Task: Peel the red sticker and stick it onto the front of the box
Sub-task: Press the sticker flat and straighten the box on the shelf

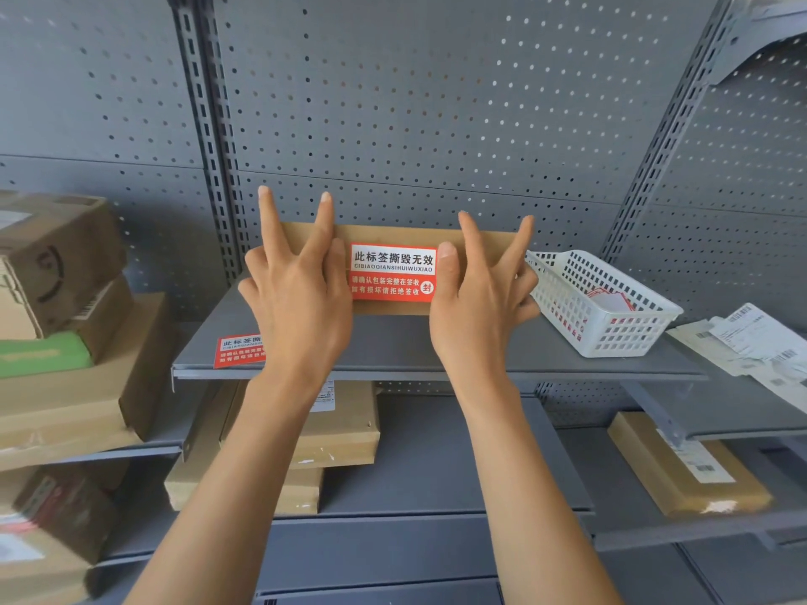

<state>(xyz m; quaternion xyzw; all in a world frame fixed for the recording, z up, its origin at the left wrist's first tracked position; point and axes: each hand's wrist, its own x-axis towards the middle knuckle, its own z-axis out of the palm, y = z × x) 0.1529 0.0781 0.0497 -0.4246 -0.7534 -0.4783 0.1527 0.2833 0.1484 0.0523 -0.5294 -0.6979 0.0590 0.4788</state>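
Red sticker: it lies flat on the front face of the box, roughly centred, text upright and readable; it appears already stuck, with both short ends under the person's thumbs.
Left fingers: the thumb presses the sticker's left edge while the index and middle spread upward over the box top and the others curl; nothing is gripped, so the pose looks meant for pressing and bracing.
Right fingers: mirrored, the thumb on the sticker's right edge, two spread wide above the box, holding nothing.
Left hand: it covers the box's left end, likely keeping it from sliding back.
Right hand: it braces the right end the same way.
Box: flat brown cardboard standing on its long edge on the shelf, front facing the person, which gives a firm face to press against.
Basket: white, just beside the box's right end, holding what look like more red labels.
Second sticker: lying on the shelf's front left, partly hidden by the left wrist.
Stage: by appearance the final smoothing.
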